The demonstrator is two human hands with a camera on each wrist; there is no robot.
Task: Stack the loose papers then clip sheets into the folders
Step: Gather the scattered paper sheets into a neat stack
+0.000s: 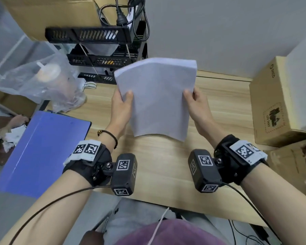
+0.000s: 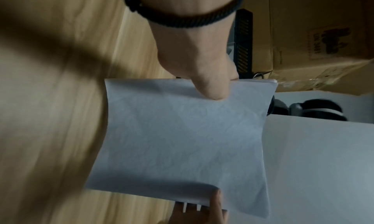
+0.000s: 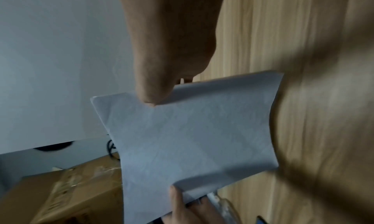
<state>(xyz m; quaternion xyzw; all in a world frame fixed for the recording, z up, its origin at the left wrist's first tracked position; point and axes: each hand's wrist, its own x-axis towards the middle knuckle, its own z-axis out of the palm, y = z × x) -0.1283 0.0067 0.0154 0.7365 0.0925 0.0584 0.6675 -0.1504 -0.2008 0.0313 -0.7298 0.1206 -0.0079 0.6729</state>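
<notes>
**Q:** Fig. shows what, and where is it?

**A:** Sheaf of plain white paper sheets [image 1: 155,98], gathered and held upright-ish above the pale wood-grain desk [image 1: 166,165], centre of the head view; lower edge hangs just over the desktop, not seen touching. Closed blue plastic folder [image 1: 41,152] lies flat at approx. 8 o'clock from the sheaf, overhanging the desk's left edge.

**Q:** Grip?

**A:** Left hand [image 1: 121,106] pinches the left long edge: thumb on the near face, fingers curled behind. Right hand [image 1: 197,105] mirrors it at 3 o'clock on the right edge. Both wrist views confirm thumb-over, fingers-under (fingers mostly hidden by the sheets).

**Q:** Arm pose?

**A:** Forearms reach fwd from 6 o'clock, roughly parallel, wrists level, palms facing inward towards each other.

**Q:** How will it handle?

**A:** Judged light but floppy: the faces bow between the two grips, corners droop. Sheets look smooth, so likely to slide against one another; top edge shows slight fanning. Edges crease easily. Best hold prob. mid-way along both long edges, as here, loose enough for sheets to settle when tapped square.

**Q:** Surroundings?

**A:** Brown cardboard box [image 1: 272,103] at 3 o'clock; black slotted desk trays [image 1: 102,59] at 11 o'clock; clear plastic bag [image 1: 42,82] at 9–10 o'clock.
</notes>
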